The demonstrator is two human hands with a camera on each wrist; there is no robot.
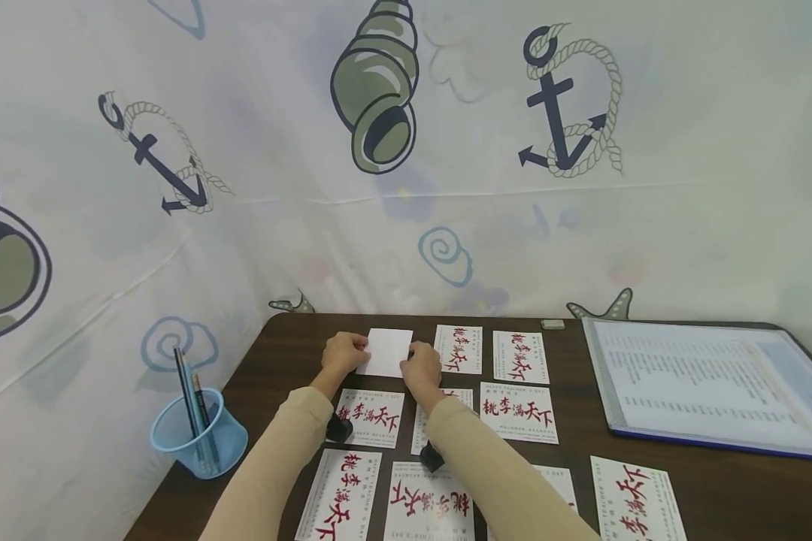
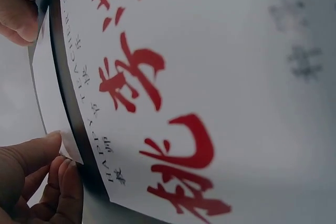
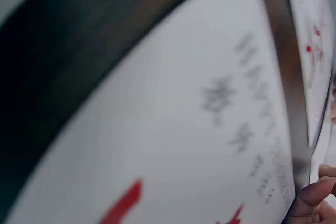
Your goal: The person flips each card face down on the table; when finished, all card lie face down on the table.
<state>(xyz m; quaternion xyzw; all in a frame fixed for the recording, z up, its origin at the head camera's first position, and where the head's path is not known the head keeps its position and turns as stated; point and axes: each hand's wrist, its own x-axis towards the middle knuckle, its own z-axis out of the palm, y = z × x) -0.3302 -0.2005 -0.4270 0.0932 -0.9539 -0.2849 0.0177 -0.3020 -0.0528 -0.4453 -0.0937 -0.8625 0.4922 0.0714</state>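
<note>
A blank white card (image 1: 387, 352) is held just above the far part of the dark wooden table (image 1: 717, 481), white face up toward the head camera. The left hand (image 1: 343, 353) pinches its left edge with curled fingers, and the right hand (image 1: 422, 366) pinches its right edge the same way, so the card spans the gap between them. In the left wrist view the left hand's fingertips (image 2: 55, 153) close on a thin white corner of the card (image 2: 50, 98), with the dark table edge beside it. Printed cards with red brush characters lie in rows around the hands: one just right of the held card (image 1: 459, 349), another beyond it (image 1: 520, 357), one beneath the left forearm (image 1: 371, 418), and more nearer the person (image 1: 340, 494). A clear-covered folder of printed sheets (image 1: 704, 383) rests on the right side of the table. A blue mesh cup holding pencils (image 1: 198, 433) stands off the table's left edge. A nautical-print cloth (image 1: 379, 98) hangs behind.
</note>
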